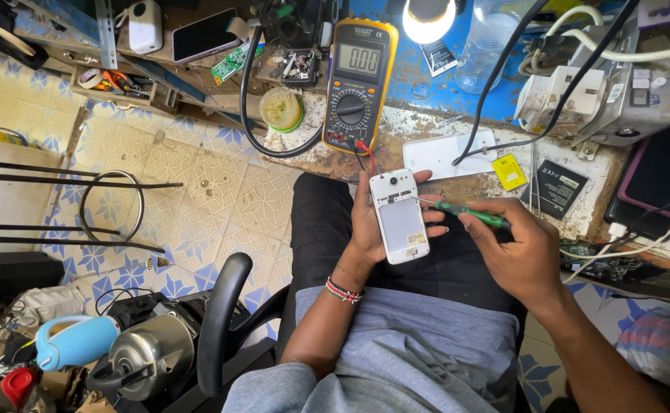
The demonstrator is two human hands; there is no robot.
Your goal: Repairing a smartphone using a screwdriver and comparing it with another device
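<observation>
Your left hand [369,222] holds a white phone [400,218] with its back cover off, so the grey inner part faces up to you. The fingers are closed around its sides and the phone is over your lap, just in front of the edge of the bench [427,122]. Your right hand [515,248] is closed on a green screwdriver [469,212], held like a pen just to the right of the phone. The thin metal tip points left and meets the right edge of the phone near its upper part; I cannot tell if it sits in a screw.

Behind the phone, on the bench, a yellow multimeter [358,80] stands tilted with its screen toward you, and its red and black leads come down toward the phone. Right of the phone and farther back lies a white back cover [446,153]. Beside that cover, still more to the right of the phone, there is a small yellow card [509,171] and a black battery [563,187]. A lit lamp [427,17] shines far behind the phone. Left of the phone and lower, on the floor, a blue kettle [74,340] lies near a metal pot [151,356].
</observation>
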